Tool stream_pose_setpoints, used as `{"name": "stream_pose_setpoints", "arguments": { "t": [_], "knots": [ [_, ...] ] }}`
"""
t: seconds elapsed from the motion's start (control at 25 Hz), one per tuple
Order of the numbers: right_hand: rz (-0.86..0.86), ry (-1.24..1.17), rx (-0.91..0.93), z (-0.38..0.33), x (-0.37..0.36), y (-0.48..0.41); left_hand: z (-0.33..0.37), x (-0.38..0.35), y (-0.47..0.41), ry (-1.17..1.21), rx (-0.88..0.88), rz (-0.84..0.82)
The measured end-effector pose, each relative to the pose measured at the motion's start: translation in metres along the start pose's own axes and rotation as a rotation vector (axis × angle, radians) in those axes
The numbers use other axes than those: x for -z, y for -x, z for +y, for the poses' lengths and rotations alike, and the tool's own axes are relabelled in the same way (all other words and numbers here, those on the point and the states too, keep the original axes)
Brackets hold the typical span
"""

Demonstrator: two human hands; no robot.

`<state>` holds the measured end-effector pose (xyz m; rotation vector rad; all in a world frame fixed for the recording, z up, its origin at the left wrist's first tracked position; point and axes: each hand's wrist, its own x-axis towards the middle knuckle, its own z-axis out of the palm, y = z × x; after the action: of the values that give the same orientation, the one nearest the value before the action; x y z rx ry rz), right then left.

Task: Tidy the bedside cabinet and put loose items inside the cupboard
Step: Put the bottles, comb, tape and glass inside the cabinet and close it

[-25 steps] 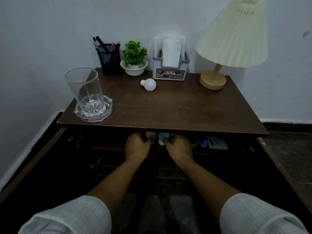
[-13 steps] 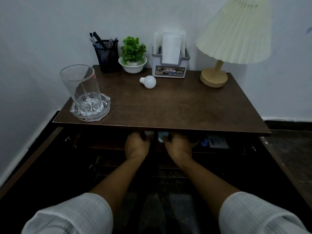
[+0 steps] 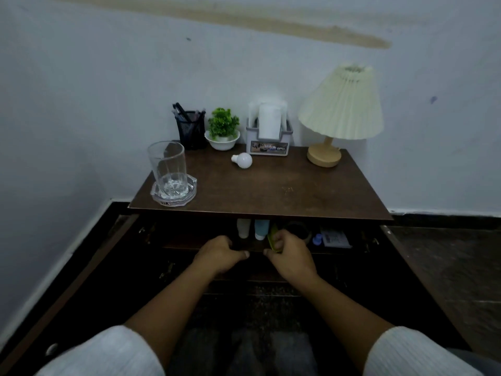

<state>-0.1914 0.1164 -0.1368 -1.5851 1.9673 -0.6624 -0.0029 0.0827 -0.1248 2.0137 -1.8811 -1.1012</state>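
The brown bedside cabinet [image 3: 271, 191] stands open below its top. On the inner shelf lie a white tube [image 3: 243, 228] and a blue tube [image 3: 261, 229]. My right hand [image 3: 291, 256] grips a small yellow-green item [image 3: 272, 237] at the shelf's front edge. My left hand [image 3: 218, 256] sits just left of it, fingers curled, with nothing visible in it. A loose white light bulb [image 3: 242, 160] lies on the cabinet top near the back.
On top stand a glass [image 3: 168, 169] in a glass dish [image 3: 189, 196], a pen holder [image 3: 189, 128], a potted plant [image 3: 222, 128], a tissue holder [image 3: 268, 137] and a lamp [image 3: 341, 109]. The shelf also holds a dark round object [image 3: 296, 229], a blue cap [image 3: 317, 238] and a small box [image 3: 334, 237]. Both doors [image 3: 81, 267] swing outward.
Both hands have drawn back from under the top toward the shelf's front edge. The two tubes now lie uncovered, and the yellow-green item shows in my right hand. The view has pulled back.
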Motion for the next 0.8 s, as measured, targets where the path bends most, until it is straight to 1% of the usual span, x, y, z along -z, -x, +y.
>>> {"name": "stream_pose_setpoints", "arguments": {
  "t": [0.08,0.16,0.28,0.4,0.48,0.6,0.72,0.8],
  "knots": [
    [-0.008,-0.019,0.076,-0.016,0.014,0.010,0.006,0.020,0.022,0.022,-0.066,-0.035],
    [0.016,-0.029,0.169,-0.036,0.030,0.016,0.018,0.042,0.039,0.099,-0.143,-0.015],
    [0.086,-0.058,0.261,-0.064,0.058,0.007,0.040,0.071,0.047,0.257,-0.254,0.115],
    [0.136,-0.080,0.286,-0.084,0.080,-0.016,0.062,0.089,0.036,0.355,-0.353,0.245],
    [0.147,-0.071,0.303,-0.093,0.085,-0.034,0.072,0.092,0.019,0.411,-0.367,0.275],
    [0.137,-0.013,0.331,-0.102,0.081,-0.069,0.084,0.090,-0.013,0.431,-0.330,0.329],
    [0.085,0.081,0.353,-0.106,0.071,-0.104,0.090,0.087,-0.045,0.459,-0.279,0.354],
    [0.034,0.135,0.344,-0.108,0.066,-0.127,0.089,0.085,-0.065,0.436,-0.267,0.357]
  ]
}}
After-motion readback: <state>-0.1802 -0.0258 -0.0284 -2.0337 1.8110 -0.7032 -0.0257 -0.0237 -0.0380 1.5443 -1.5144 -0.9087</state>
